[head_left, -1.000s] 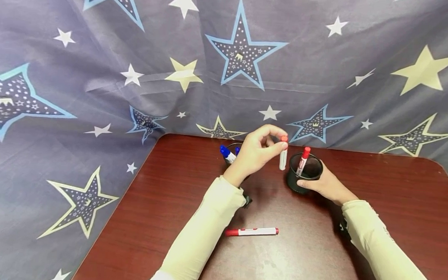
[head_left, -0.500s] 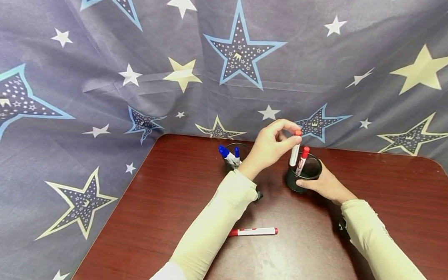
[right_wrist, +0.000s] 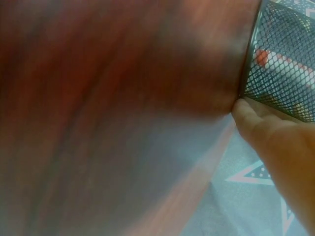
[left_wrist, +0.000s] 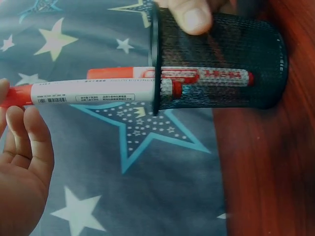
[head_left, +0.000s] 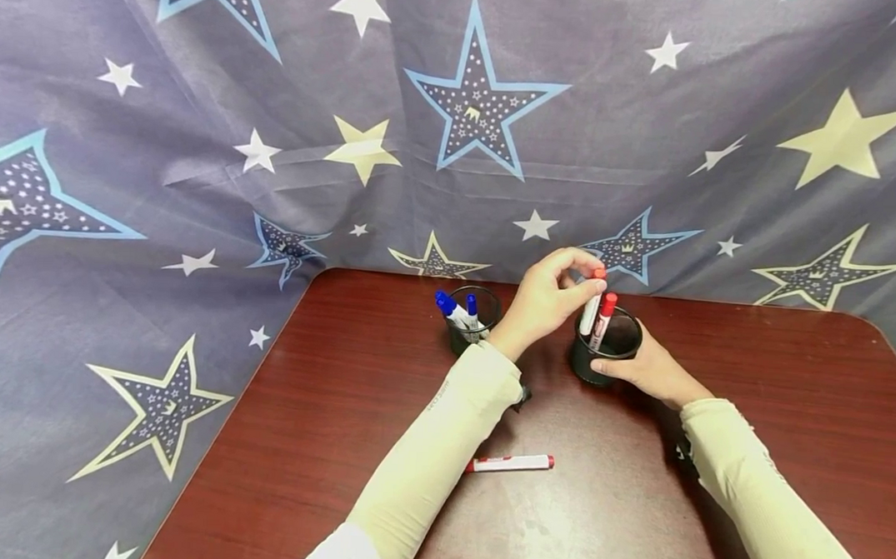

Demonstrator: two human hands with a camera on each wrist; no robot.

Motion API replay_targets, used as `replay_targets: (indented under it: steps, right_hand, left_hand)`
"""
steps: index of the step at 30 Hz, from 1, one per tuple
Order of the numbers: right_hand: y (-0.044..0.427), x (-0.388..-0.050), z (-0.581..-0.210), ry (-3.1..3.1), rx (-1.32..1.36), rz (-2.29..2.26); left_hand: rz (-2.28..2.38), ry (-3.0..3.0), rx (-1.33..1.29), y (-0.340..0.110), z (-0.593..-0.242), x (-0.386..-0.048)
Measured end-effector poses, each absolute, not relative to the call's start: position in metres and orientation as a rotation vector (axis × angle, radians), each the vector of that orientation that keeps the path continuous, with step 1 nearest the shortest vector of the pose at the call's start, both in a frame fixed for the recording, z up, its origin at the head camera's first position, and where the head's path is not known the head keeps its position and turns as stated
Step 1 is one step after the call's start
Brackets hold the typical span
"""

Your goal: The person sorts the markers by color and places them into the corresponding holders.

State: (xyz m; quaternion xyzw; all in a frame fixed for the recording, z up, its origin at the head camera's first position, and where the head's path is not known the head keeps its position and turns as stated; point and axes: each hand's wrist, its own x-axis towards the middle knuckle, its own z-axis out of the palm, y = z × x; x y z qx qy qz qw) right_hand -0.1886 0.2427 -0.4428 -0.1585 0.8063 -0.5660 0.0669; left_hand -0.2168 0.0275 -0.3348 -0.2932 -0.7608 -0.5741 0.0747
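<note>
My left hand [head_left: 545, 299] pinches a white marker [left_wrist: 83, 92] by its red cap. The marker's lower end is inside the mouth of a black mesh pen cup [left_wrist: 221, 54]. A second red-capped marker [head_left: 604, 321] stands in that cup, leaning on the rim close beside the held one. Around the cup's right side, my right hand [head_left: 653, 368] grips it, thumb in front; its other fingers are mostly hidden behind the cup in the head view. In the right wrist view, the fingers touch the mesh wall [right_wrist: 280, 73] near the base.
Another mesh cup [head_left: 460, 343] with several blue-capped markers [head_left: 462, 312] stands to the left, partly behind my left wrist. A red-and-white marker [head_left: 513, 463] lies on the brown table [head_left: 298, 440], its left end covered by my sleeve. A star-patterned cloth [head_left: 277, 72] hangs behind.
My left hand has moved right and lowered the marker from beside the right cup into its mouth. The right hand has stayed on the cup.
</note>
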Motion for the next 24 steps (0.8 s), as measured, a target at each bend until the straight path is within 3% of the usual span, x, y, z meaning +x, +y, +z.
replay_targets:
  steps: [24]
  right_hand:
    - [0.243,-0.19,-0.446,2.451,-0.459,-1.696]
  left_hand:
    - [-1.49,-2.433,-0.857,0.038,-0.384,-0.222]
